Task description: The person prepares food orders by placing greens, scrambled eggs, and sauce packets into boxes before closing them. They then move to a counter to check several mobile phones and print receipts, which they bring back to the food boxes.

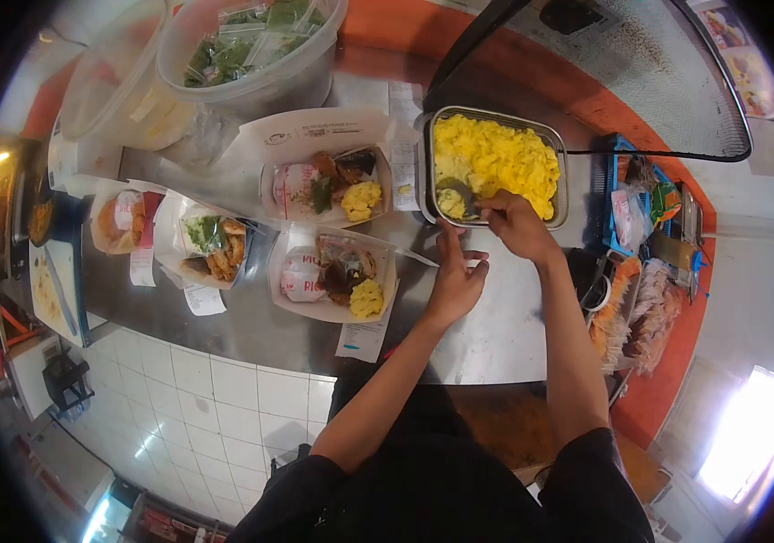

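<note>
A wire-rimmed metal tray (563,181) heaped with yellow scrambled eggs (505,149) stands at the back of the counter. My right hand (520,231) is closed around the handle of a metal spoon (467,206), whose bowl is in the eggs at the tray's near left corner. Just below that corner is my left hand (456,282), its fingers apart and fingertips close to the rim. To its left, an open paper food box (283,303) holds a red-printed packet, dark pieces and a portion of egg. Behind it, a similar box (269,190) also contains egg.
Further left are two more boxes of food (162,244) (102,222), with paper receipts (364,337) along the counter. Plastic tubs (315,81) stand at the back left. A mesh lid (677,72) rises behind the tray; a blue basket (622,226) and bagged goods (654,312) are on the right.
</note>
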### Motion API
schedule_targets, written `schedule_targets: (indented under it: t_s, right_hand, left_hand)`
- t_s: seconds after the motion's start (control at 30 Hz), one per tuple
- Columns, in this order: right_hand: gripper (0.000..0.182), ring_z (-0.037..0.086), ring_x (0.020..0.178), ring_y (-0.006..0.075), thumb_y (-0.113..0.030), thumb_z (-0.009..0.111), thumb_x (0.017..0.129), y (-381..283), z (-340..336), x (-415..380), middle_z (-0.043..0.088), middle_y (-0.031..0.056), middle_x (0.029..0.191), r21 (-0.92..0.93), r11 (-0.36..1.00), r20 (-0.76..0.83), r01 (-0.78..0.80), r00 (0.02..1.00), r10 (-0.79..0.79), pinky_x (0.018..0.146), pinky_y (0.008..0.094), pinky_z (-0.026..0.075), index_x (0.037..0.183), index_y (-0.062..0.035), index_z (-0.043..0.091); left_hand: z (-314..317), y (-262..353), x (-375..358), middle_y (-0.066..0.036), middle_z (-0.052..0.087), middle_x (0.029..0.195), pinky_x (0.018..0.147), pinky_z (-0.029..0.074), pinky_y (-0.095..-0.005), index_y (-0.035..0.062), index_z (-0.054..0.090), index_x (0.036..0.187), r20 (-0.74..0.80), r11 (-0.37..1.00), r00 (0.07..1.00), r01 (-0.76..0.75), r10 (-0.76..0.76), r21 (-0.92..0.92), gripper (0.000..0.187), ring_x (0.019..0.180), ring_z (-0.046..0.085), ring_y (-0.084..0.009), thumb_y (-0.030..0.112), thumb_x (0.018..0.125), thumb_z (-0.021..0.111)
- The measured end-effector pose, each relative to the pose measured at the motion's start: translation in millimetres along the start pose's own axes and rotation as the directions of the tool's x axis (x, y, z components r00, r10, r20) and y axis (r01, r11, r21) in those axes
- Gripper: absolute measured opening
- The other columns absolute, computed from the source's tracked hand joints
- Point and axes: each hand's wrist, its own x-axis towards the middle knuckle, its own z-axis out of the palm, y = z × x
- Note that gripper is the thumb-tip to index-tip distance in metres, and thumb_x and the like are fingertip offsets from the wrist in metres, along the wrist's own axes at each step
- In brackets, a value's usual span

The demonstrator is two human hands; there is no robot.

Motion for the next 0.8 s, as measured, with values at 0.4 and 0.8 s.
schedule_targets:
  t_s: [0.4,0.8]
  right_hand:
    - [0.021,0.051,0.063,0.0096,-0.005,0.059,0.102,5.5,27.8,-36.1,0.059,0.0015,0.078,0.880,0.462,-0.128,-0.114,0.878,0.461,0.058,0.0246,0.039,0.118,0.0044,0.067]
    - [0.021,0.049,0.064,0.0082,-0.008,0.059,0.102,-107.8,-32.5,-39.5,0.057,-0.0013,0.078,0.857,0.515,-0.097,-0.032,0.970,0.221,0.059,0.0225,0.036,0.120,0.0004,0.067]
  left_hand:
    - [-0.5,-0.8,-1.2,-0.020,0.038,0.150,0.077,0.058,-0.0305,0.0028,-0.018,0.161,-0.019,0.997,0.999,0.047,-0.046,0.055,0.105,0.106,0.067,-0.0232,-0.003,0.093,0.061]
    - [-80.1,4.7,-132.2,-0.013,0.066,0.127,0.102,0.049,-0.0362,0.0056,0.037,0.158,0.477,0.953,0.850,0.088,-0.225,0.291,0.061,0.116,0.062,-0.0215,0.025,0.106,0.061]
